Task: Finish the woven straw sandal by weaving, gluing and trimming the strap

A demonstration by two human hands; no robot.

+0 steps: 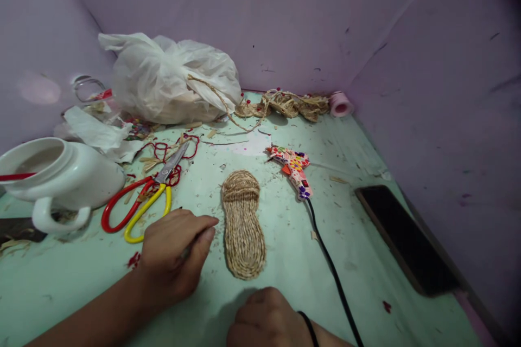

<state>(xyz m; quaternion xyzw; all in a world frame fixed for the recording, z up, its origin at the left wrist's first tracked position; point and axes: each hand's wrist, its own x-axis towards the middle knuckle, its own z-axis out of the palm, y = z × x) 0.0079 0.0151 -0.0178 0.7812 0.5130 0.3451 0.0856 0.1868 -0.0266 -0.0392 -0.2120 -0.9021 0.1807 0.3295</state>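
Observation:
A small slipper woven of straw cord [244,227] lies flat on the table, its toe cap at the far end. Just left of it is my left hand [175,255], closed, with thumb and forefinger close together. A bit of something thin and dark shows between its fingers, too little to name. My right hand [264,317] is curled into a fist below the slipper's heel, apart from it; the inside of this fist is hidden. A flower-patterned glue gun [293,168] rests to the right of the slipper, its nozzle pointing left.
Scissors [157,187] with red and yellow handles lie open beside a white pot [87,173]. Behind are a tied plastic bag [175,81], braided straw pieces [285,104] and a pink roll [341,104]. A black cable [331,268] runs toward me, left of a phone [407,238].

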